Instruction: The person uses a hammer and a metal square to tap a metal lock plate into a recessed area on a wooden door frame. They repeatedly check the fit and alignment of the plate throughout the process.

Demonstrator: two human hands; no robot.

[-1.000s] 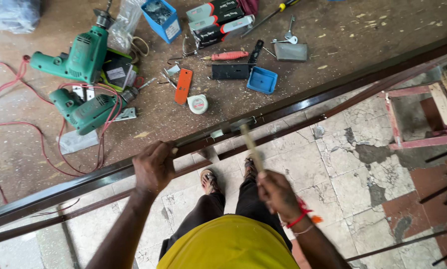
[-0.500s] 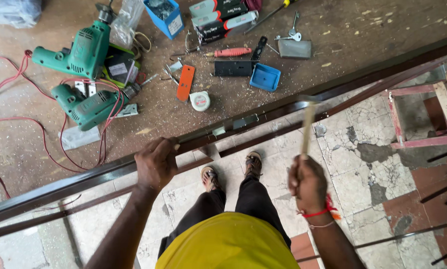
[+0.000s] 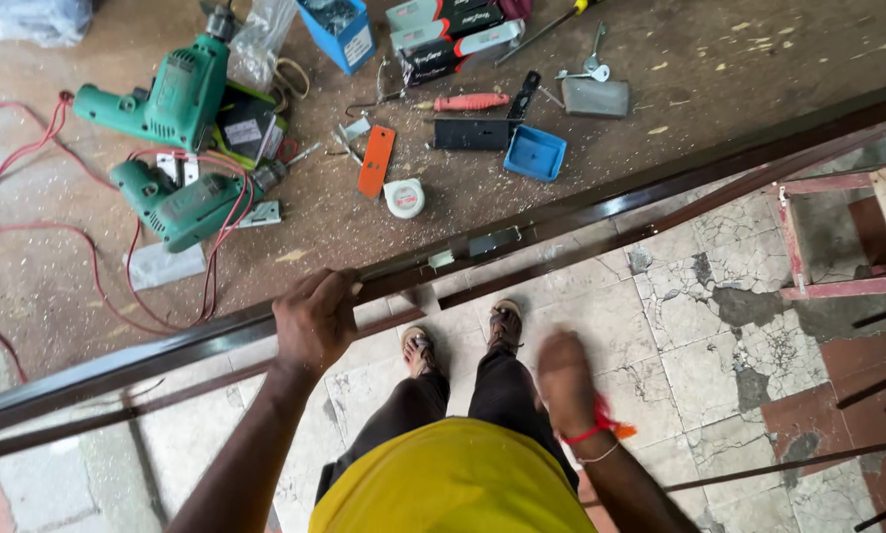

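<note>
Left hand (image 3: 314, 321) clamped on dark metal frame rail (image 3: 601, 202), keep it firm; right hand (image 3: 564, 380) blurred, finger state unclear.

Two green drills (image 3: 181, 148) lie tangled in red cable (image 3: 28, 237) toward the bench's left end, tape measure (image 3: 403, 197) and blue tray (image 3: 535, 154) nearer the middle.

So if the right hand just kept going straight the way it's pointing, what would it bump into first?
Probably the long dark metal frame bar. The right hand is blurred, pointing up-picture towards it; depth is unclear, so it might pass above.
</note>
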